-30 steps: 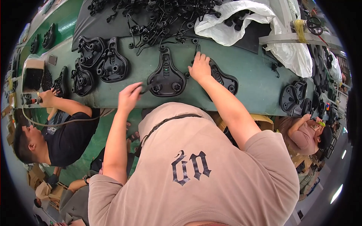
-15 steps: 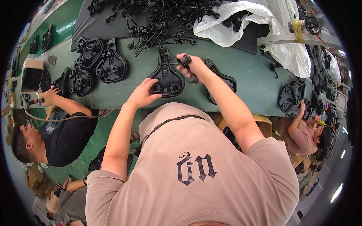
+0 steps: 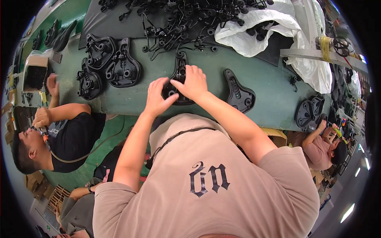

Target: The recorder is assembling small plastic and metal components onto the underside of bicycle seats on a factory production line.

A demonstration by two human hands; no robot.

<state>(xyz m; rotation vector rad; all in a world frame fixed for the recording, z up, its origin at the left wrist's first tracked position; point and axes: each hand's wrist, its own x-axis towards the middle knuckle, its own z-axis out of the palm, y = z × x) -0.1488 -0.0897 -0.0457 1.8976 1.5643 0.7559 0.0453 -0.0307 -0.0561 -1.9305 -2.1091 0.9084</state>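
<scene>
A black bicycle saddle base (image 3: 181,59) lies on the green bench in front of me, its narrow end pointing away. A black saddle rail frame (image 3: 181,74) sits on it, largely covered by my right hand (image 3: 193,82). The fingers of that hand reach over the frame, with the thumb on its left side. At the left edge of the base rests my left hand (image 3: 158,95), fingers and thumb apart, steadying it. What lies beneath both palms is hidden. To the right is another saddle base (image 3: 239,95) without a frame.
Beyond my hands is a heap of black rail frames (image 3: 170,29), beside a white sack (image 3: 260,27). Several fitted saddle bases (image 3: 124,69) stand at left. A co-worker (image 3: 71,131) there holds a hose-fed tool (image 3: 43,133). Another person (image 3: 319,144) works at right near a post bracket (image 3: 305,54).
My right hand has brought the rail frame from right of the base down onto it. The left co-worker has raised the tool, and a saddle base beside them has moved to the far side.
</scene>
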